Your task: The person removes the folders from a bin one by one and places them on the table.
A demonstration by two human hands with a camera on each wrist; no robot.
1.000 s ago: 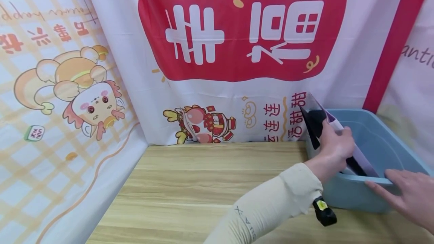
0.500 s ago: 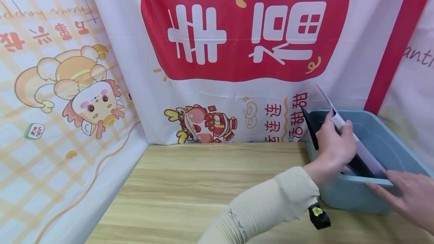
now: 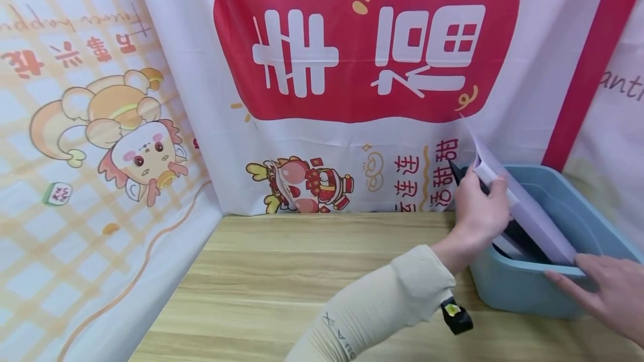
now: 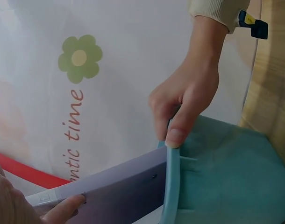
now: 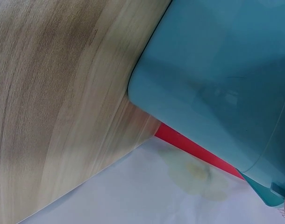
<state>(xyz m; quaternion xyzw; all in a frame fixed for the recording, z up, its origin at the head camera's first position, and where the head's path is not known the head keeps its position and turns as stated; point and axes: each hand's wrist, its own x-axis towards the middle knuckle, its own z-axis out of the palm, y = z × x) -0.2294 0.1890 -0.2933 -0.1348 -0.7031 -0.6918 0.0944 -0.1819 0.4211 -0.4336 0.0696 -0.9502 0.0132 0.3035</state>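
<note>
My left hand [image 3: 478,208] grips the upper end of a purple file folder [image 3: 535,217] that leans inside a light blue plastic bin [image 3: 525,292]. A pale label strip runs along the folder's spine, and its lower end lies behind the bin's near rim. In the left wrist view, fingers of that hand [image 4: 21,205] lie on the purple folder. My right hand [image 3: 611,289] holds the bin's near rim, with the thumb on the outer side and the fingers curled over it. Beside the purple folder, a black flat item [image 3: 525,239] slants in the bin, partly hidden by my left hand.
The bin stands on a wood-grain table [image 3: 302,278] at the right, close to the hanging printed cloth [image 3: 362,144] at the back. Another printed cloth [image 3: 100,183] borders the left side. A pale item [image 3: 509,246] lies low inside the bin.
My left hand has shifted left, tilting the purple folder's upper end so that more of its broad side shows. The right hand stays on the rim.
</note>
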